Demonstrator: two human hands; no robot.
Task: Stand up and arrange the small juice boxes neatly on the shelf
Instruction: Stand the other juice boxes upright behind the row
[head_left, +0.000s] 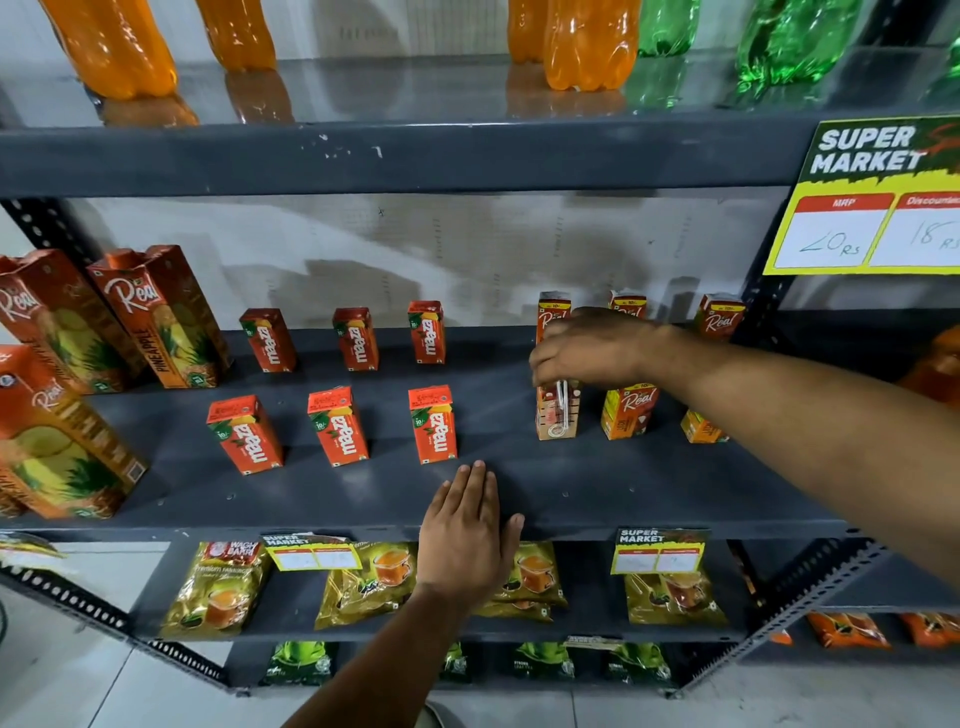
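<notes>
On the dark grey shelf (571, 493) several small red Maaza juice boxes stand upright in two rows, one at front centre (434, 423). To their right stand small orange Real boxes in two rows, such as the front one (628, 410). My right hand (592, 348) grips the top of a small Real box (557, 415) that stands upright with its straw side facing me. My left hand (465, 535) lies flat on the shelf's front edge, fingers together, holding nothing.
Tall Real pineapple cartons (161, 317) crowd the shelf's left end. Orange and green bottles (589, 41) stand on the shelf above. A yellow price sign (878, 197) hangs at upper right. Tea packets (218, 587) fill the shelf below.
</notes>
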